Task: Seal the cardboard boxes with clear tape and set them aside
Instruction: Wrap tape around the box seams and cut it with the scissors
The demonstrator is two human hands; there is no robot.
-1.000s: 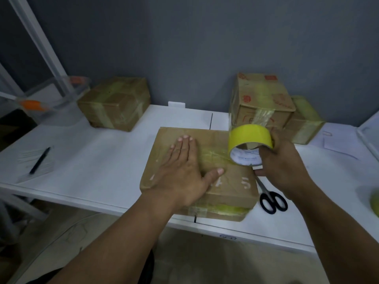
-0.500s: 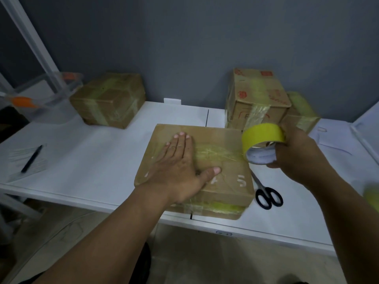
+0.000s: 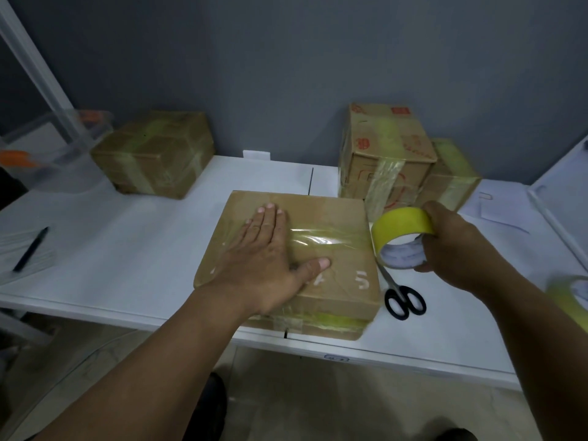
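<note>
A flat cardboard box (image 3: pixel 331 218) lies at the table's front edge, with a shiny strip of clear tape (image 3: pixel 321 241) running across its top. My left hand (image 3: pixel 264 259) presses flat on the lid, fingers straight. To the right of the box, my right hand (image 3: pixel 451 246) grips a yellowish tape roll (image 3: pixel 401 240), held just past the box's right edge. The strip stretches from the lid to the roll.
Black-handled scissors (image 3: pixel 404 300) lie on the white table (image 3: pixel 127 249) beside the box. Taped boxes stand at the back left (image 3: pixel 156 154) and back right (image 3: pixel 385 157). A pen (image 3: pixel 30 249) lies far left; another tape roll (image 3: pixel 572 297) sits at the right edge.
My right hand has pulled the roll rightward off the lid and past the box's edge, drawing tape across the top. My left hand stays pressed on the box.
</note>
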